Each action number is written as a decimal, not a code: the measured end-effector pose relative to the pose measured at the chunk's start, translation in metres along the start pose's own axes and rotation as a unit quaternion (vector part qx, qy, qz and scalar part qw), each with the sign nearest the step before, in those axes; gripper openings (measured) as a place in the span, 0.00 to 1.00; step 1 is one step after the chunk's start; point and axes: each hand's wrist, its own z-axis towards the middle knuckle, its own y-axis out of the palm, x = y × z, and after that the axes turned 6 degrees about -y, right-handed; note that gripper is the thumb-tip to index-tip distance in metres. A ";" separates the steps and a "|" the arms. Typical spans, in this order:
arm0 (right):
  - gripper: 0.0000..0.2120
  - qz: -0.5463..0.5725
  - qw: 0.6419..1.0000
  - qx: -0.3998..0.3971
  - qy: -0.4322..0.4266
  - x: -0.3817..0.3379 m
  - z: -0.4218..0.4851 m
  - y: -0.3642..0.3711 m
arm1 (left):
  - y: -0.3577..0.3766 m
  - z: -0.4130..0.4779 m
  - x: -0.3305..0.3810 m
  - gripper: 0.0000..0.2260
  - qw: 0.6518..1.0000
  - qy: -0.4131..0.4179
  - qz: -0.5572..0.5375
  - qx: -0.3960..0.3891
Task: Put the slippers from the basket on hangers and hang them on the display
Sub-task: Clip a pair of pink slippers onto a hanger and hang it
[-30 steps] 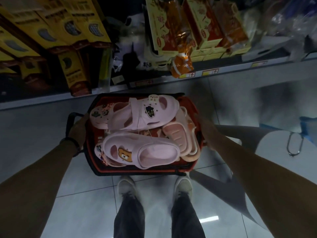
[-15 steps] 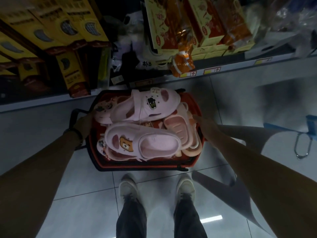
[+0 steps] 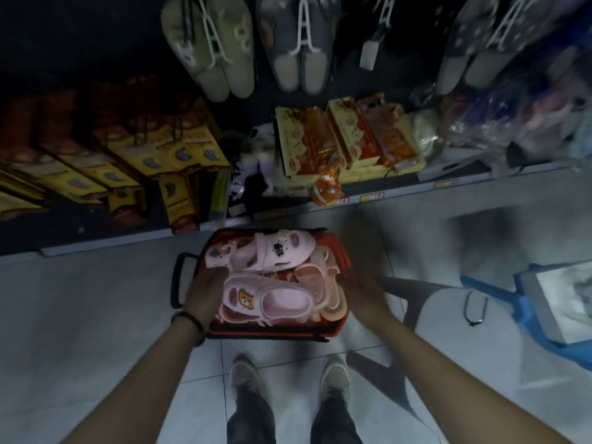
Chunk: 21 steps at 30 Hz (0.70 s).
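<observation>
A red basket (image 3: 272, 333) stands on the tiled floor in front of my feet, full of slippers. On top lie a pink slipper with a bear badge (image 3: 272, 299) and another pink slipper (image 3: 272, 251) with a dark badge; peach slippers (image 3: 320, 283) fill the right side. My left hand (image 3: 205, 293) is over the basket's left rim against the bear slipper's toe, its fingertips hidden. My right hand (image 3: 362, 290) hovers blurred just off the right rim, fingers spread. Slippers on white hangers (image 3: 301, 43) hang on the display above.
A low shelf holds yellow boxes (image 3: 128, 161) on the left and orange-red packets (image 3: 352, 145) in the middle. A blue stand with a white tray (image 3: 544, 315) sits on the floor at right. The basket's black handle (image 3: 176, 283) folds out to the left.
The basket has gone down and away from me onto the floor. My left hand slid from the rim toward the bear slipper; my right hand came off the right side. The view tilted up to the hanging slippers.
</observation>
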 end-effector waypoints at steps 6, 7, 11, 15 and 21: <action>0.12 0.023 1.000 0.012 0.018 -0.074 -0.092 -0.037 | -0.010 -0.129 0.040 0.07 0.997 0.016 -0.067 -0.045; 0.11 0.040 0.999 0.017 0.016 -0.079 -0.100 -0.038 | -0.006 -0.139 0.044 0.06 0.996 0.033 -0.070 -0.051; 0.09 0.059 0.998 0.022 0.019 -0.111 -0.142 -0.044 | -0.013 -0.181 0.058 0.07 0.993 0.050 -0.060 -0.093; 0.04 0.049 0.998 0.031 0.019 -0.131 -0.174 -0.049 | -0.022 -0.201 0.072 0.06 0.989 0.061 -0.053 -0.120; 0.07 0.120 0.989 0.072 0.057 -0.142 -0.194 -0.064 | -0.032 -0.206 0.075 0.12 0.989 0.053 -0.030 -0.135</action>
